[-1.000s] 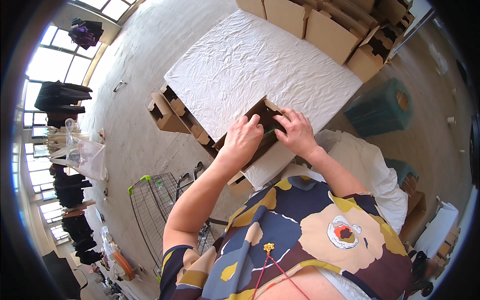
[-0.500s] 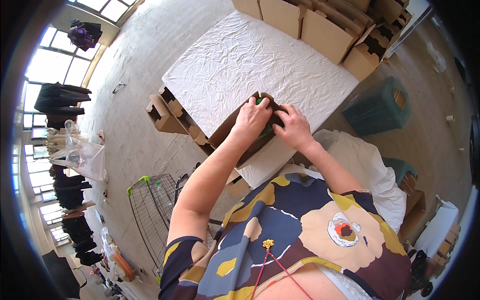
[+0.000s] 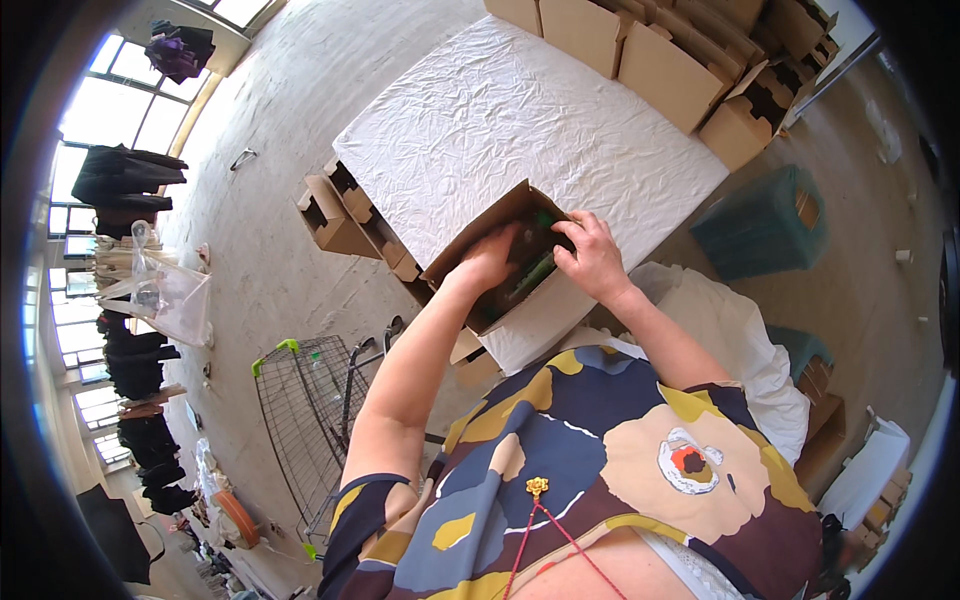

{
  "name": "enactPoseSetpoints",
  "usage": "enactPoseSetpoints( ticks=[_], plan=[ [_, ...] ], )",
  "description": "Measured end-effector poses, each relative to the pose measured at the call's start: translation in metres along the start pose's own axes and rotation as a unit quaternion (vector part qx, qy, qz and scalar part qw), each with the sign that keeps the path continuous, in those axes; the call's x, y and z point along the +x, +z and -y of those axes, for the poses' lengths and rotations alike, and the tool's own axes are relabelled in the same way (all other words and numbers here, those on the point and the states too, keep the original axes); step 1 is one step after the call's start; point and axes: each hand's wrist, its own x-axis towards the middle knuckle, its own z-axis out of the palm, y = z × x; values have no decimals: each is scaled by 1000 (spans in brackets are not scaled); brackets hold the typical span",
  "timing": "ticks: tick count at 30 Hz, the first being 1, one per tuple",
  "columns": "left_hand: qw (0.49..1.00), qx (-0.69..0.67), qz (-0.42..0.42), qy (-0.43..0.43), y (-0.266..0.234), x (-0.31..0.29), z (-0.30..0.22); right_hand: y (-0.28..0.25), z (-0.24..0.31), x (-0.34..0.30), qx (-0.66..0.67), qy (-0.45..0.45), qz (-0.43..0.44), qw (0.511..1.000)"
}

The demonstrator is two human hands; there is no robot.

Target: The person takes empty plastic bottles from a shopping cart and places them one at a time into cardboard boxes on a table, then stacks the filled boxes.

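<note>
An upright, open-topped cardboard box (image 3: 505, 208) stands at the near edge of the white-covered table (image 3: 470, 110). My left hand (image 3: 488, 260) reaches down inside it, its fingers in shadow and partly hidden, so their grip does not show. Dark green, glossy long things (image 3: 533, 277) lie within the box; they look like bottles, but the shade blurs them. On the box's right side, my right hand (image 3: 592, 260) is bent over the rim, fingers curled in and thumb against the wall.
Flattened and open cartons (image 3: 675, 75) are stacked beyond the table. Cardboard dividers (image 3: 345, 215) stand at its left side. A wire cart (image 3: 310, 410) is to my left. On the right are a green-wrapped bundle (image 3: 750, 230) and white cloth (image 3: 740, 350). Dark clothes (image 3: 125, 180) hang by the windows.
My left hand has left the box's far corner, where a green thing showed by its fingers, and moved down into the box nearer me. My right hand stays at the rim.
</note>
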Motion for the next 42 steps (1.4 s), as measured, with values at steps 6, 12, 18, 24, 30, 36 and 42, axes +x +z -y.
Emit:
enactPoseSetpoints(
  ticks=[6, 12, 18, 24, 30, 36, 42],
  plan=[
    [982, 167, -65, -56, 11, 16, -44, -1, -2, 0, 3, -8, -10, 1000],
    [944, 260, -204, 9, 54, 27, -28, -3, 3, -4, -9, -11, -8, 1000],
    [947, 284, -148, -1, 63, 49, -12, 0, 2, 4, -23, 4, -3, 1000],
    [962, 229, -151, -15, 63, 41, -11, -2, 7, 3, -30, 16, 10, 999],
    [966, 198, -144, -77, 83, 57, -3, -3, 11, 8, -31, 21, 28, 999],
    [948, 260, -185, -8, 86, 62, -16, -7, 13, 7, -30, 22, 29, 999],
    [992, 34, -117, -45, 80, 69, 3, -7, 13, 11, -26, 23, 33, 999]
  ],
)
